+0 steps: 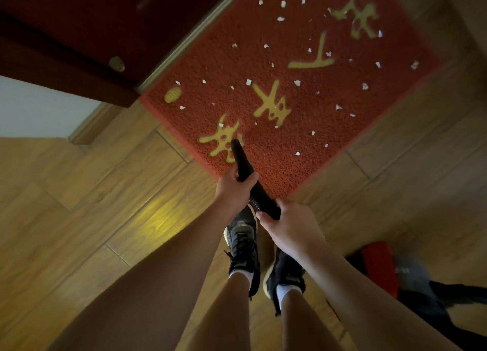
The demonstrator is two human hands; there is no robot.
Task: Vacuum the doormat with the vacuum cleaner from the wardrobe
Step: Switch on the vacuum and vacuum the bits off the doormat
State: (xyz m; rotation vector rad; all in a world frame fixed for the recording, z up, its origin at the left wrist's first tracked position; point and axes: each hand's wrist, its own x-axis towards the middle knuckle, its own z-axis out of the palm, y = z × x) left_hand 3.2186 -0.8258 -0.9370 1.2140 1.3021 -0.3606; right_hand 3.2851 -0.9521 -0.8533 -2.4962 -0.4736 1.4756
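**Nozzle at the near corner, paper still all over the mat**

The light wood-plank floor (pixel 105 192) fills most of what I can see. On it, hard against the sill of a dark red-brown door (pixel 66 34), lies the red loop-pile doormat with yellow characters (pixel 290 145). Low to the person's right sits a red and grey shape (pixel 379 266), blurred. I take it for the vacuum cleaner's body, but cannot be sure.

The person stands just off the mat's near corner in black lace-up trainers (pixel 243 245), with both arms stretched forward. The slim black vacuum nozzle tube (pixel 241 158) slants down from the hands, its tip over the yellow character nearest the feet. I cannot tell whether the tip touches the pile.

The left hand (pixel 233 190) has a closed grip low on the tube, fingers wrapped right round it. The right hand (pixel 287 224) has the upper end, thumb and fingers curled about it just above a ribbed stretch.

Small white paper scraps (pixel 248 82) dot nearly the whole mat, thickest toward the far side, so the work looks barely begun.

What could go wrong, to my eye:
- With so narrow a mouth, wide careless sweeps would leave strips of scraps behind.
- A fast push may flick the light bits off onto the floor.
- Pressed hard, suction could lift the mat's corner.
- Reaching for the far scraps might drag on the machine behind.
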